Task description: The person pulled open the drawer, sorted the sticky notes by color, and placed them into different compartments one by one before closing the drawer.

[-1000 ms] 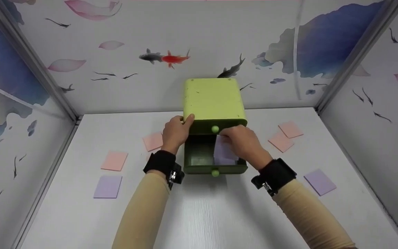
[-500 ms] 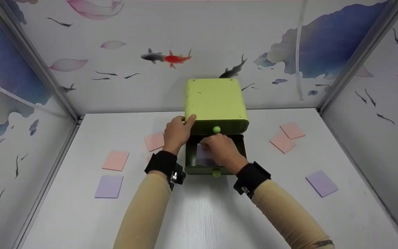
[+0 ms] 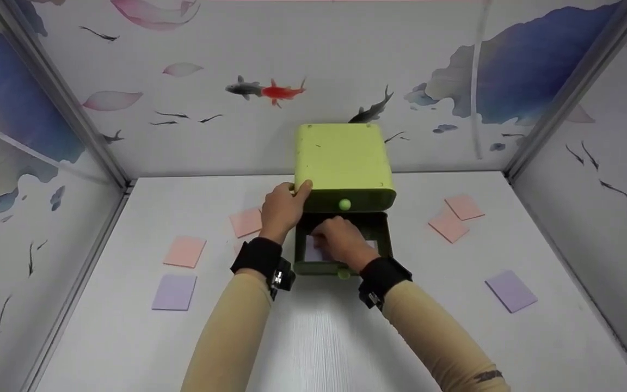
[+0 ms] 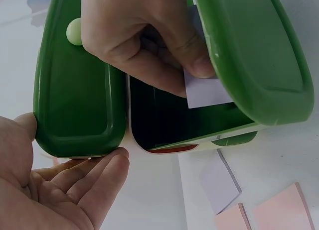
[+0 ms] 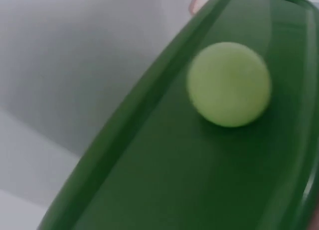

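A small two-drawer cabinet [image 3: 343,158], light green on top with dark green fronts, stands near the back wall. Its lower drawer [image 3: 319,268] is pulled out. My left hand [image 3: 283,206] holds the cabinet's left front corner, thumb at the top edge and fingers along the side. Inside the drawer, my right hand [image 3: 340,239] pinches a purple sticky-note pad [image 4: 207,93] between thumb and fingers. Another pale purple piece [image 3: 371,245] shows in the drawer to the right of that hand. The right wrist view is filled by the drawer front and its round knob [image 5: 229,84].
On the white table, a pink pad [image 3: 184,251] and a purple pad [image 3: 174,292] lie to the left. Another pink pad [image 3: 246,222] is beside my left hand. At right lie two overlapping pink pads [image 3: 449,226] and a purple pad [image 3: 511,291]. Patterned walls enclose the table.
My right hand has moved left and lower into the drawer with the purple sticky-note pad, from the drawer's right side. My left hand stays on the cabinet; the head view shifts slightly.
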`<state>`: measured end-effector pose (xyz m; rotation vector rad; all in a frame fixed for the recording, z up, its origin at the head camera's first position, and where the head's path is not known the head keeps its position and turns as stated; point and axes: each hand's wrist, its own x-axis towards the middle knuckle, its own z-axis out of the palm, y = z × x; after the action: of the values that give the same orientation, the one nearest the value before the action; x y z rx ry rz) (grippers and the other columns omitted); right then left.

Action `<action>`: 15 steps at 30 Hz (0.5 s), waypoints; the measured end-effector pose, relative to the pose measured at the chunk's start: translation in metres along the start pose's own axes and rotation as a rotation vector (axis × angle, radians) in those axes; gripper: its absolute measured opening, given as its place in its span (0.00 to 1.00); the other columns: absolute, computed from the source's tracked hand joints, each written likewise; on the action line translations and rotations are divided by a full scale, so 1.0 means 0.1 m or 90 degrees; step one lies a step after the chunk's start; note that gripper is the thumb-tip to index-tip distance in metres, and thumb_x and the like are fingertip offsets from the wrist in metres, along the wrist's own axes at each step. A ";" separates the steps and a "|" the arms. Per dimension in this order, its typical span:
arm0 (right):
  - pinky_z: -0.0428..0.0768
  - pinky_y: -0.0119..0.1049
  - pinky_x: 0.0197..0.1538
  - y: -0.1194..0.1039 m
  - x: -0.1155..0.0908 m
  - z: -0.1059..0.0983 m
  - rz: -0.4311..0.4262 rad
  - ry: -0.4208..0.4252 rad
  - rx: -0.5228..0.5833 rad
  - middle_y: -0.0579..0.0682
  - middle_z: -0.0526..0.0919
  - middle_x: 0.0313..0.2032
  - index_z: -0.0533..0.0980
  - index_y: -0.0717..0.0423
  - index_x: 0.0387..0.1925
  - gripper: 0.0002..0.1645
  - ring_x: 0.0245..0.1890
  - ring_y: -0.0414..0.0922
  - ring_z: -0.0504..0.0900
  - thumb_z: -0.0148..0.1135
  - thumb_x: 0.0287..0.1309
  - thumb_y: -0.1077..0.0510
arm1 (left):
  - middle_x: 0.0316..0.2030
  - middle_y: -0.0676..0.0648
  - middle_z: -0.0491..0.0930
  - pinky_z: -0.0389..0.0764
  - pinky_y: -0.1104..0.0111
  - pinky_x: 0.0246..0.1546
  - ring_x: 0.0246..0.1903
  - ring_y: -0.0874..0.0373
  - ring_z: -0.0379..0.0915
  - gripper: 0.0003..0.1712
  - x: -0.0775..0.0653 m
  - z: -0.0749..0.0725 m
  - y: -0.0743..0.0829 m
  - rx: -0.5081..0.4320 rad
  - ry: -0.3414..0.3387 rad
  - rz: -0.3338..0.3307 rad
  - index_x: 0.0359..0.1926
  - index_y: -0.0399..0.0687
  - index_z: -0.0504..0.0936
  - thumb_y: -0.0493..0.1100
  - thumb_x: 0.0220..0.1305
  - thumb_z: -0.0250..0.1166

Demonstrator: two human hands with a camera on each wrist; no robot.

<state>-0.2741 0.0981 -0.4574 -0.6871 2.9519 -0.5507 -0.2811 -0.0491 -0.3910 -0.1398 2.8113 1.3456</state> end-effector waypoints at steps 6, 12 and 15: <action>0.81 0.42 0.40 0.00 0.04 0.00 0.021 -0.014 -0.028 0.45 0.87 0.32 0.87 0.47 0.34 0.07 0.31 0.43 0.83 0.63 0.62 0.56 | 0.57 0.42 0.79 0.76 0.55 0.55 0.54 0.47 0.78 0.37 0.02 0.00 0.01 0.008 -0.005 0.000 0.63 0.42 0.73 0.67 0.70 0.49; 0.82 0.44 0.39 -0.04 0.03 0.00 0.015 -0.007 -0.040 0.46 0.88 0.34 0.87 0.49 0.35 0.09 0.31 0.45 0.84 0.61 0.62 0.58 | 0.56 0.42 0.80 0.76 0.56 0.54 0.53 0.47 0.78 0.37 0.02 0.01 0.01 0.012 -0.001 -0.004 0.62 0.42 0.74 0.67 0.70 0.49; 0.81 0.45 0.38 -0.04 0.02 0.00 0.011 0.003 -0.049 0.46 0.88 0.33 0.87 0.48 0.34 0.09 0.31 0.45 0.83 0.61 0.62 0.58 | 0.56 0.42 0.80 0.76 0.55 0.54 0.53 0.47 0.78 0.37 0.02 0.00 0.00 0.015 -0.001 -0.003 0.62 0.42 0.75 0.66 0.70 0.49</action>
<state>-0.2747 0.0939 -0.4556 -0.6676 2.9935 -0.4406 -0.2827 -0.0491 -0.3914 -0.1454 2.8231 1.3112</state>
